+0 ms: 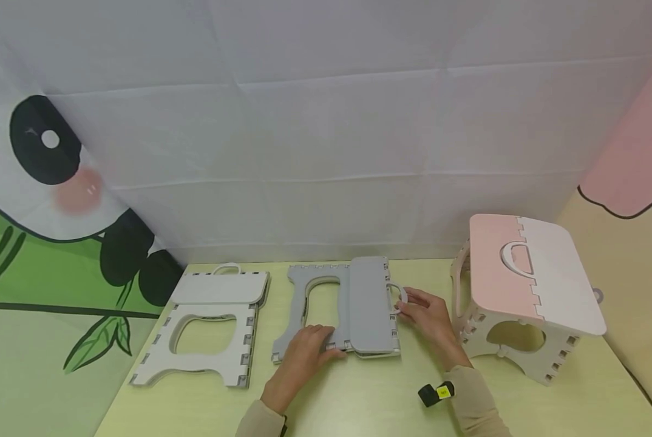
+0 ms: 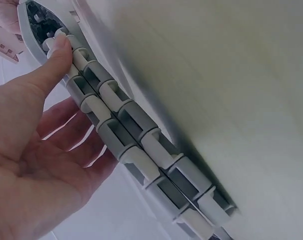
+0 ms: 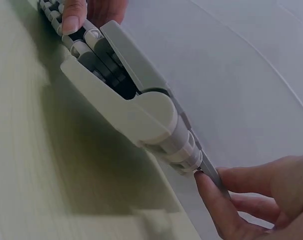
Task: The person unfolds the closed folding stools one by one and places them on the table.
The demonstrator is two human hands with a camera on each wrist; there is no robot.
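Note:
A grey folding step stool (image 1: 372, 303) lies folded flat on the table at the middle, its leg frame to the left and its seat panel to the right. My left hand (image 1: 307, 351) holds the stool's near side, thumb along the hinged edge (image 2: 141, 145) and fingers over the top face by the leg opening; the fingertips are hidden in the left wrist view. At the stool's right end, my right hand (image 1: 425, 312) pinches the pale carrying handle (image 1: 396, 296) between thumb and fingers. In the right wrist view the seat end (image 3: 156, 112) tapers toward those fingers.
A white folded stool (image 1: 219, 288) lies flat to the left. On the right stands an opened pink and white stool (image 1: 533, 267), close beside my right forearm. A small black piece with a yellow label (image 1: 436, 393) shows by the right sleeve. A white sheet (image 1: 326, 152) hangs behind the table.

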